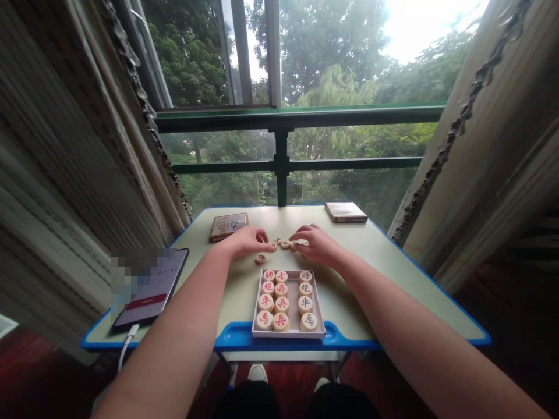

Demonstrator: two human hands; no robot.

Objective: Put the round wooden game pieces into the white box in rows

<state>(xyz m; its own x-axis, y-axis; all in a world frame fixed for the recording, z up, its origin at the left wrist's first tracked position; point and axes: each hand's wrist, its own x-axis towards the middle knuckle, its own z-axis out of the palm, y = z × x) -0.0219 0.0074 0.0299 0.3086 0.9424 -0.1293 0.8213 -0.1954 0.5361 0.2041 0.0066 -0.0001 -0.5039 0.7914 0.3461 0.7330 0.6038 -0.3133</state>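
Round wooden xiangqi pieces lie loose on the table between my hands, among them one (285, 244) in the middle and one (261, 258) nearer me. My left hand (248, 240) rests at their left, thumb and fingers apart, its thumb tip beside a piece (273, 247). On the right, my right hand (318, 244) arches over a few pieces with its fingers spread; they partly hide those pieces. Closer to me stands a shallow white box (293, 298). Stacked red-marked pieces (281, 304) fill its two left columns, and black-marked pieces (305, 304) line its right side.
A flat decorated box (227, 226) lies behind my left hand, and another flat box (346, 212) at the back right. A phone (151, 288) with a white cable (127, 343) lies at the left edge. Curtains flank the table; a window rail (301, 118) runs behind it.
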